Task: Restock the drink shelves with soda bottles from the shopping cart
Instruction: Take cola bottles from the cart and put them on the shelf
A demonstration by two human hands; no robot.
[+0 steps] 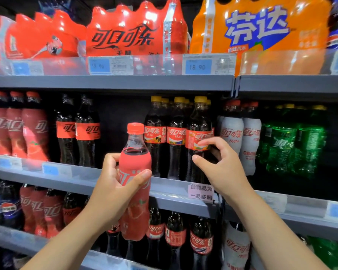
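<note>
My left hand [113, 184] grips a soda bottle [135, 158] with a red cap and a pink-red sleeve, held upright in front of the middle shelf [82, 180]. Behind it, between the black-label cola bottles [87, 131] and the yellow-capped cola bottles [176, 133], the shelf row has a dark gap. My right hand [220, 168] is spread at the rightmost yellow-capped cola bottle [199, 133], with fingertips on its label and thumb at its waist; a full grip is not visible.
Matching pink-sleeved bottles [18, 131] stand at the middle shelf's left end. White-sleeved cola [240, 137] and green soda bottles [293, 141] stand to the right. Red [125, 34] and orange [261, 32] multipacks fill the top shelf; more bottles [176, 230] line the shelf below.
</note>
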